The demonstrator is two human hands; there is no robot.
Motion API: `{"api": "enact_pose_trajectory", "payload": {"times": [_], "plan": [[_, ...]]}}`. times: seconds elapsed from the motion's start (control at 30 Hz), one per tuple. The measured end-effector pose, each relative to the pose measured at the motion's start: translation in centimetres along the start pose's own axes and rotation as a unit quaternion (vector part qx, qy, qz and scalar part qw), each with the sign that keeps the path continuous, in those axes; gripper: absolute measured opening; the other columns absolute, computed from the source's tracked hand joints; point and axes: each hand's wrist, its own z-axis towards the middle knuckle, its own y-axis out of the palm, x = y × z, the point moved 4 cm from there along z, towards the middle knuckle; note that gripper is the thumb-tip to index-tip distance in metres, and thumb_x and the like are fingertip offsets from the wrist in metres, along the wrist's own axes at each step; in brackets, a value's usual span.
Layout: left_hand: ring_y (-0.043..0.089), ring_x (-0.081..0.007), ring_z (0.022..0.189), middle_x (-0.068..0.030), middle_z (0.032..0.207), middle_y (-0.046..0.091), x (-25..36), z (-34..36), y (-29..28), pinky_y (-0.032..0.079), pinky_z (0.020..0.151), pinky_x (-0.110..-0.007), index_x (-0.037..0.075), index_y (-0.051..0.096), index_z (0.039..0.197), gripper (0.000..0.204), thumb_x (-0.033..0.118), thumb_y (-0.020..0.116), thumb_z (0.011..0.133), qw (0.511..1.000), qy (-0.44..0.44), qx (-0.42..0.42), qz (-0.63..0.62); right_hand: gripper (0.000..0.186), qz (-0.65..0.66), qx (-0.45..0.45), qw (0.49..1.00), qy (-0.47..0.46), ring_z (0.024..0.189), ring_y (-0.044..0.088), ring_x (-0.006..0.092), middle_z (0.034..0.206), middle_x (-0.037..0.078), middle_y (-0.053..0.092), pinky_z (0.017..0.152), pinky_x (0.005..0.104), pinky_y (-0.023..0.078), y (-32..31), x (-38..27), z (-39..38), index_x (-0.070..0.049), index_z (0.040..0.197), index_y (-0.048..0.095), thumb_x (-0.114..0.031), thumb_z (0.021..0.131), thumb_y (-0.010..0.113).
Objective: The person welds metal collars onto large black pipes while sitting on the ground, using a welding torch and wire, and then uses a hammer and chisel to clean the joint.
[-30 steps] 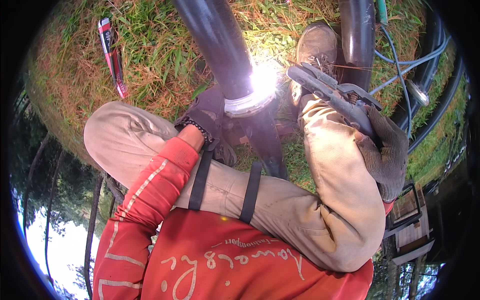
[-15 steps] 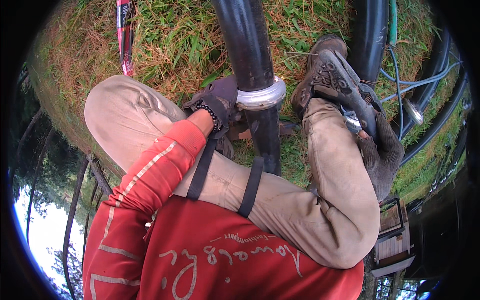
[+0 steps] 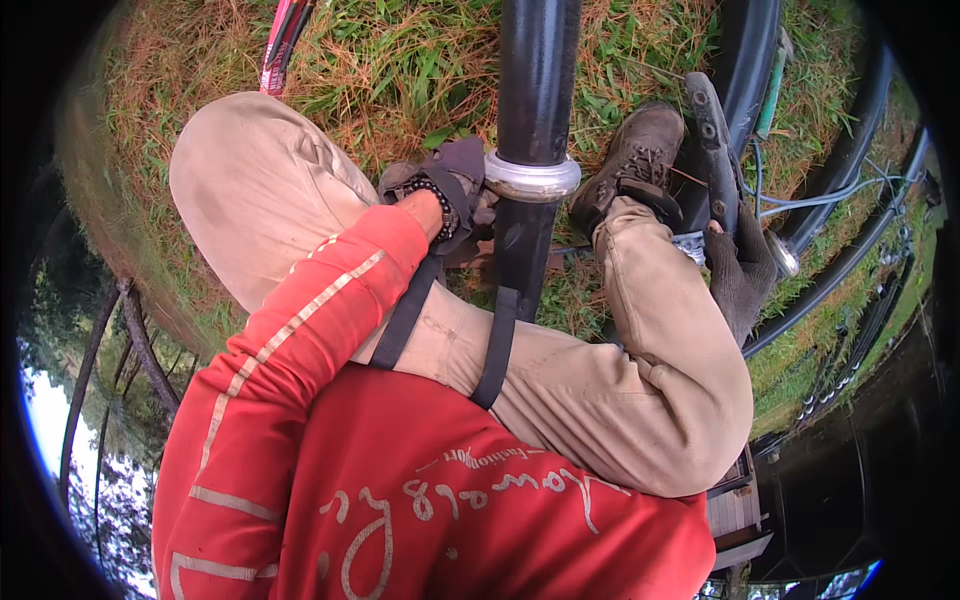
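The ring (image 3: 532,182) on the pipe (image 3: 540,90) sits near 1 o'clock. At 12, the left hand (image 3: 452,192) is half curled beside it; what it grips, I cannot tell. Towards 3, the right hand (image 3: 738,270) wraps the holder (image 3: 713,140), which points to 12. Bracing that wrist against the leg (image 3: 650,290) should steady the holder's tip.
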Motion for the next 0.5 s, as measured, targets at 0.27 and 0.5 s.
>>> {"api": "enact_pose_trajectory", "payload": {"times": [0.27, 0.5], "plan": [[0.070, -0.0289, 0.068, -0.0174, 0.092, 0.070, 0.5, -4.4, 1.1, 0.066, 0.061, -0.047, 0.004, 0.067, 0.115, 0.045, 0.045, 0.051, 0.104, 0.994, 0.034, 0.099, 0.016, 0.043, 0.016, 0.021, 1.000, -0.013, 0.098, 0.068, 0.0128, 0.112, 0.010, 0.079, 0.089, 0.0333, 0.056, 0.5, 1.5, 2.0, 0.003, 0.135, 0.074, -0.013, 0.096, 0.082], [0.071, -0.0311, 0.073, -0.0214, 0.099, 0.068, 0.5, -3.1, 1.3, 0.067, 0.064, -0.052, 0.001, 0.062, 0.122, 0.046, 0.043, 0.056, 0.104, 0.996, 0.067, 0.048, 0.025, 0.043, 0.043, 0.068, 0.997, -0.019, 0.086, 0.066, 0.0110, 0.099, 0.004, 0.079, 0.078, 0.0314, 0.054, -0.6, 2.4, 2.2, -0.005, 0.133, 0.079, -0.015, 0.092, 0.083]]}}
